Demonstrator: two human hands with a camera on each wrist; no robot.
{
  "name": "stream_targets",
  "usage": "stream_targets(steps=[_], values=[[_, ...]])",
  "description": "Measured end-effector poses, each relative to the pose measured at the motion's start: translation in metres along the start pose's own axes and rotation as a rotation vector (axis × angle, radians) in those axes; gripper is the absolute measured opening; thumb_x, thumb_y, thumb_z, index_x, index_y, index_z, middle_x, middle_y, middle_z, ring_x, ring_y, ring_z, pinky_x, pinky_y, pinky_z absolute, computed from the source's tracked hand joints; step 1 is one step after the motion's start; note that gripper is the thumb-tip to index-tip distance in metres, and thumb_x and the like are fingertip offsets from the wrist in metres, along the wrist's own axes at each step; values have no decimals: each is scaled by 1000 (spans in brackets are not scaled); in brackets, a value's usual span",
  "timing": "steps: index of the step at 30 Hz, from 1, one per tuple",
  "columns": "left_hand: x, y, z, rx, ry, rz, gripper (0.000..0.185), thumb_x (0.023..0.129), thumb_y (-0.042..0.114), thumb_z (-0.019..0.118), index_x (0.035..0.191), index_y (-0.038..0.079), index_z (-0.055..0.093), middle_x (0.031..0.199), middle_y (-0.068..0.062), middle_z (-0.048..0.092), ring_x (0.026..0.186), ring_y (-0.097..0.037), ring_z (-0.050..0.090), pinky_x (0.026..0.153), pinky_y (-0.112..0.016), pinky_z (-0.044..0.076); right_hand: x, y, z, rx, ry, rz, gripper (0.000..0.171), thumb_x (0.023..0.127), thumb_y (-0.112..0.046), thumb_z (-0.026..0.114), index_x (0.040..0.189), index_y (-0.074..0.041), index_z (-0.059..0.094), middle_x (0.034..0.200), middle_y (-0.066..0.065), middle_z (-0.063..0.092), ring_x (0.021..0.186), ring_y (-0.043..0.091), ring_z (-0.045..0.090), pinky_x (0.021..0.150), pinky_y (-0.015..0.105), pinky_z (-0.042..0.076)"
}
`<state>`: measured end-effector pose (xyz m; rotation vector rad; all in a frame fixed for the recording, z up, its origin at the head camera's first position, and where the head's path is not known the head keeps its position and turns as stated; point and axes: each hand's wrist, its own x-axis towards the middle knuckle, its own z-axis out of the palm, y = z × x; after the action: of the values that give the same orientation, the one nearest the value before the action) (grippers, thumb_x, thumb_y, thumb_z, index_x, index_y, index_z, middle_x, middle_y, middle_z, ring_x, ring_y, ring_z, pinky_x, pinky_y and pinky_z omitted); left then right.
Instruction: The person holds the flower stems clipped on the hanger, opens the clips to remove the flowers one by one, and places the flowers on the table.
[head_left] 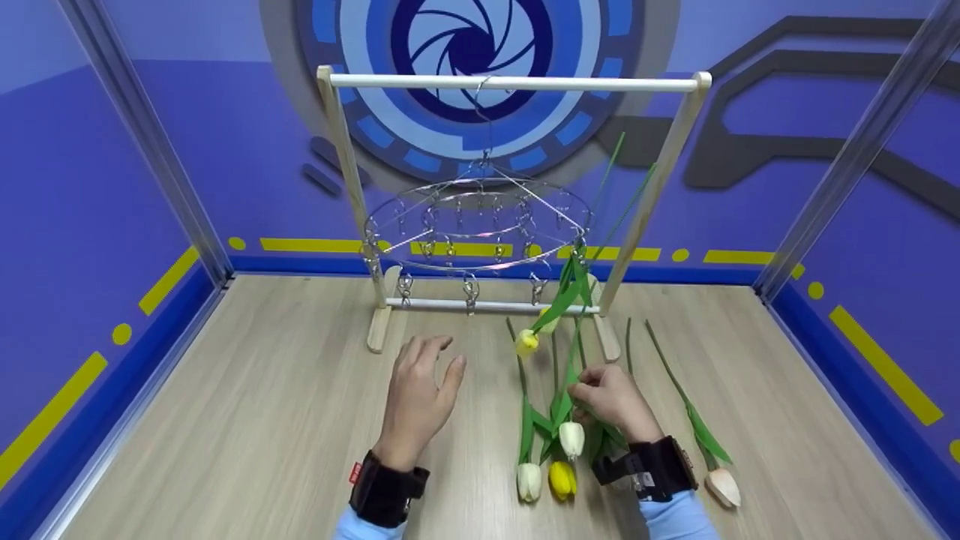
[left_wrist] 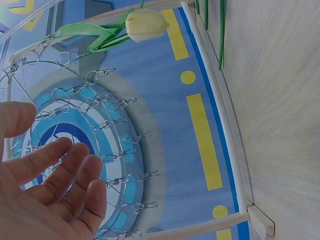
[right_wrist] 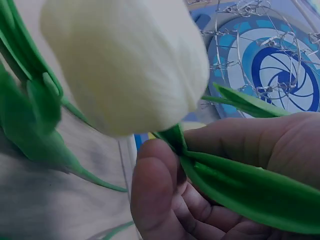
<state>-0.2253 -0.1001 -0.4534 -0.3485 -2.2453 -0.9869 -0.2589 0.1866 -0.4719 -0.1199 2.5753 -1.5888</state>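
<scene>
Right hand (head_left: pixel 611 401) pinching white tulip (head_left: pixel 571 437) by stem and leaves, bloom hanging down, lifted off desk (head_left: pixel 247 420) among loose tulips. Left hand (head_left: pixel 420 397) spread, holding nothing, below clip hanger (head_left: pixel 476 225), one yellow tulip (head_left: pixel 526 342) already clipped upside down.

Wooden tabletop (head_left: pixel 247 427) with tulips (head_left: pixel 559 478) and rack (head_left: pixel 379 330).

I see even, bright light and soft shadows on the bench (head_left: pixel 262 420). The head view bows at its edges. The right wrist view is dim, its tulip (right_wrist: pixel 125 65) blurred.
</scene>
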Motion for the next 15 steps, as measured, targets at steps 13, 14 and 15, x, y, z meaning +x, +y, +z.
stream_targets(steps=[13,14,15], values=[[0,1,-2,6,-12,-7,28,96,13,72,119,-4,69,109,-14,68,104,-30,65,90,-46,53,-1,-5,21,-37,-202,-14,17,97,-7,65,82,2,69,67,4,66,57,14,63,55,28,52],[0,1,-2,5,-11,-7,28,96,13,72,119,-3,69,109,-14,68,104,-30,65,90,-46,53,-2,-6,22,-26,-221,-15,17,98,-7,65,84,2,69,68,3,65,57,14,63,56,28,52],[0,1,-2,3,-11,-7,28,96,13,72,119,-3,69,109,-15,68,104,-30,65,90,-46,53,-3,-7,24,-16,-239,-13,17,98,-7,65,84,2,69,68,3,65,57,14,62,56,28,52]])
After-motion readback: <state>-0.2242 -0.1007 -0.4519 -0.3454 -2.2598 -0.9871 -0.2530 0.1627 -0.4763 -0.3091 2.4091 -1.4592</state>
